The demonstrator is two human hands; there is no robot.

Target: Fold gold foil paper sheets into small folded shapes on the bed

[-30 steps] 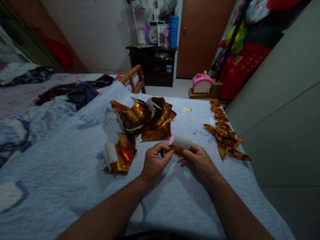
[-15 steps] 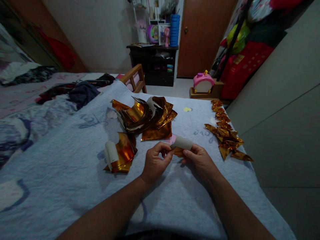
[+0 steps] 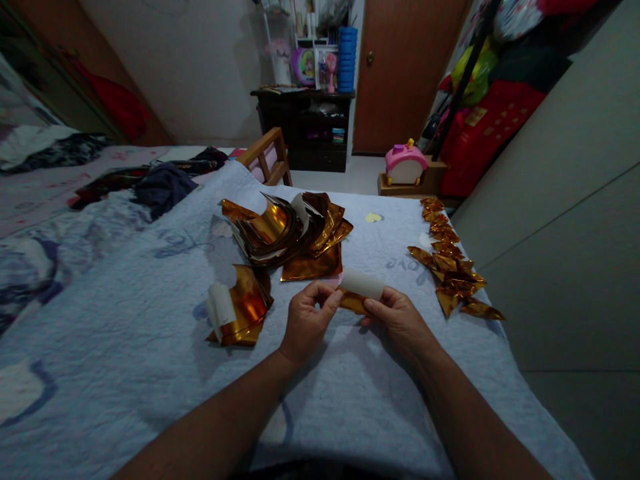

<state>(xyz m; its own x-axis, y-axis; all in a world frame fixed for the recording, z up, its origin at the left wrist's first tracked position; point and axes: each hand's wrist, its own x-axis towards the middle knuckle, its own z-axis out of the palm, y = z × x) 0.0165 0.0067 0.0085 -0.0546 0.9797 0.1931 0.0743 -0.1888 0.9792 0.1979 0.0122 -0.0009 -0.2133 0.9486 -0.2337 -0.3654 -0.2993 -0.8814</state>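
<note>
Between my two hands is a sheet of gold foil paper [image 3: 362,285], curled over so its pale backing faces up and a gold strip shows along the near edge. My left hand [image 3: 311,316] pinches its left end between thumb and fingers. At the right end, my right hand [image 3: 397,316] grips it with the thumb on the gold strip. Beyond my hands lies a large curved stack of gold foil sheets [image 3: 273,230]. A smaller curled bunch of the sheets [image 3: 245,305] rests to the left of my left hand.
Folded gold foil pieces [image 3: 453,277] lie in a row along the bed's right edge. Pale blue bedding [image 3: 150,373] covers the surface. Dark clothes [image 3: 165,187] lie at the far left. A pink toy [image 3: 406,163] sits on a box past the bed's end.
My left fingers have shifted slightly along the sheet's left end, and more of the gold strip shows between my hands. The stacks stay put.
</note>
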